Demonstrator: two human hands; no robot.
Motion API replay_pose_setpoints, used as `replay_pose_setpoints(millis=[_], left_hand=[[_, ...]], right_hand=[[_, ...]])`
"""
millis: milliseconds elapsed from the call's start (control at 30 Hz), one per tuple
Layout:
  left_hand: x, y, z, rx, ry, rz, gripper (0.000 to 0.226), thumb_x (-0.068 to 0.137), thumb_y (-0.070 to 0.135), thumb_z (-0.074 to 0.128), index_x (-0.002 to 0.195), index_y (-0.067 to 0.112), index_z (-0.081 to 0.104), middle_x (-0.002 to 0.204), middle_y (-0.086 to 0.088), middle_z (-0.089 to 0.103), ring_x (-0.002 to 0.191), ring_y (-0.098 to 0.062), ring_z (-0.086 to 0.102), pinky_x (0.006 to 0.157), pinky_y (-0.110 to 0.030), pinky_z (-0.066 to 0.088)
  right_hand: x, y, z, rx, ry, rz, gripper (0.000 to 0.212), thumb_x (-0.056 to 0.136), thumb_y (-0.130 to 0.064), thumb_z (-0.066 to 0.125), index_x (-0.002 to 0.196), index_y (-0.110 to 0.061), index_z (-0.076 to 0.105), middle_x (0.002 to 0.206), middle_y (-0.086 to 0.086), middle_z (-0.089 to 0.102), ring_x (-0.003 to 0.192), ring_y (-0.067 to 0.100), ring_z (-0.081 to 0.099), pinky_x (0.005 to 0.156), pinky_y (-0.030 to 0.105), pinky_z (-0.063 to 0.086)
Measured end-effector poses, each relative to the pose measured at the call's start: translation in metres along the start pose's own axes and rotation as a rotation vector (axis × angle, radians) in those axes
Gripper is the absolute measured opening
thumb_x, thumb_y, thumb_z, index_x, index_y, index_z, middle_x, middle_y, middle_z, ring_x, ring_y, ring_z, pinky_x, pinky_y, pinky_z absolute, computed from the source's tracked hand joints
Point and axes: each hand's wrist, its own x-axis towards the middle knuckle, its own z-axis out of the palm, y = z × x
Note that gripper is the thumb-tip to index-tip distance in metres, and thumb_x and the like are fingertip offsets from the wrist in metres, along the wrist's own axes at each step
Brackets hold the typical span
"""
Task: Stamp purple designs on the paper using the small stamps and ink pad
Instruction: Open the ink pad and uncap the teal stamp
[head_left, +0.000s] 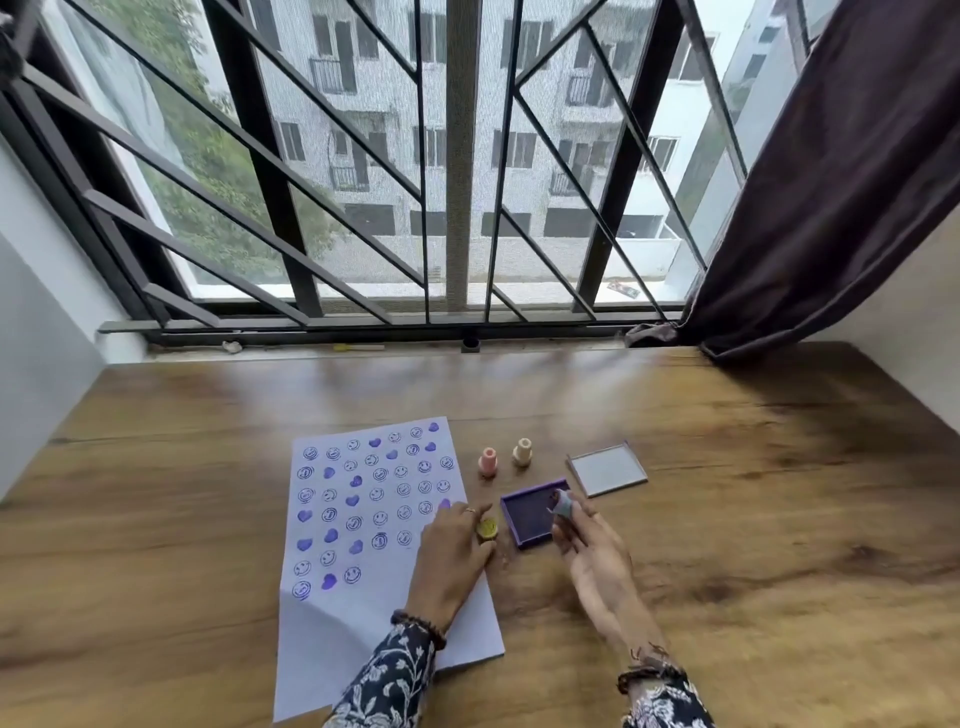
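Note:
A white paper (332, 623) lies on the wooden table, covered in its upper part with several purple smiley and heart prints. My left hand (454, 551) rests on the paper's right edge and holds a yellow stamp (488, 530) between thumb and fingers. My right hand (592, 556) holds a grey stamp (562, 503) at the right edge of the open purple ink pad (530, 514). A pink stamp (488, 462) and a cream stamp (522, 451) stand upright behind the pad.
The ink pad's lid (607, 469) lies flat to the right of the cream stamp. The wooden table (753, 493) runs to a barred window at the back. A dark curtain (831, 208) hangs at the right.

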Motion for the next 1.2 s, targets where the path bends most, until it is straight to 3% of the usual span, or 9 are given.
replay_pose_setpoints(millis=[133,233,300,367,533,767,1033,1200], left_hand=[[0.004,0.001,0.004,0.146,-0.027,-0.015,0.075,0.070,0.047,0.068,0.136,0.029,0.037,0.124,-0.003,0.049,0.118,-0.022,0.043,0.094,-0.035,0.037],[0.011,0.005,0.009,0.184,-0.051,-0.023,0.091,0.062,0.059,0.068,0.139,0.036,0.027,0.128,-0.001,0.043,0.120,-0.022,0.040,0.096,-0.037,0.033],[0.015,0.006,0.012,0.210,-0.066,-0.028,0.091,0.061,0.061,0.068,0.139,0.037,0.027,0.128,-0.002,0.041,0.119,-0.022,0.039,0.095,-0.037,0.032],[0.018,0.005,0.015,0.205,-0.059,-0.037,0.087,0.061,0.060,0.067,0.137,0.037,0.031,0.126,-0.002,0.042,0.118,-0.022,0.038,0.095,-0.038,0.032],[0.019,0.000,0.019,0.198,-0.021,-0.043,0.077,0.064,0.059,0.065,0.133,0.038,0.037,0.124,0.001,0.043,0.116,-0.020,0.040,0.092,-0.037,0.033],[0.019,-0.003,0.021,0.184,0.007,-0.049,0.074,0.065,0.058,0.065,0.131,0.040,0.039,0.124,0.002,0.044,0.115,-0.019,0.040,0.091,-0.035,0.032],[0.019,-0.005,0.022,0.179,0.027,-0.025,0.073,0.064,0.058,0.065,0.130,0.039,0.040,0.122,0.003,0.046,0.113,-0.020,0.042,0.088,-0.035,0.032],[0.019,-0.002,0.021,0.170,0.031,-0.037,0.072,0.064,0.056,0.067,0.129,0.040,0.042,0.123,0.004,0.045,0.113,-0.018,0.041,0.087,-0.034,0.031]], right_hand=[[-0.002,0.003,-0.003,-0.621,0.081,-0.227,0.013,0.085,-0.002,0.061,0.092,-0.013,0.065,0.093,0.013,0.068,0.080,0.016,0.063,0.071,0.016,0.053],[-0.007,0.003,0.002,-1.143,0.146,-0.444,0.013,0.079,-0.012,0.070,0.091,-0.017,0.068,0.090,0.003,0.069,0.071,0.001,0.060,0.060,0.000,0.042],[-0.009,0.005,0.005,-1.337,0.106,-0.556,0.015,0.080,-0.012,0.069,0.095,-0.014,0.067,0.094,0.004,0.068,0.075,0.009,0.061,0.066,0.009,0.045],[-0.010,0.007,0.008,-1.473,0.063,-0.601,0.016,0.083,-0.013,0.067,0.099,-0.012,0.065,0.099,0.006,0.067,0.086,0.018,0.062,0.075,0.027,0.051],[-0.011,0.009,0.011,-1.648,0.019,-0.616,0.015,0.089,-0.021,0.059,0.103,-0.015,0.062,0.104,0.005,0.063,0.089,0.020,0.061,0.069,0.024,0.044],[-0.005,0.007,0.019,-1.815,-0.030,-0.604,0.015,0.092,-0.019,0.053,0.104,-0.012,0.059,0.106,0.006,0.062,0.093,0.022,0.062,0.074,0.030,0.047],[0.017,-0.002,0.031,-1.877,-0.053,-0.467,0.016,0.085,-0.013,0.058,0.099,-0.008,0.063,0.103,0.012,0.068,0.097,0.027,0.062,0.075,0.030,0.046],[0.036,-0.014,0.049,-1.976,-0.130,-0.293,0.015,0.071,-0.006,0.063,0.083,-0.002,0.070,0.090,0.020,0.071,0.090,0.033,0.064,0.075,0.035,0.053]])
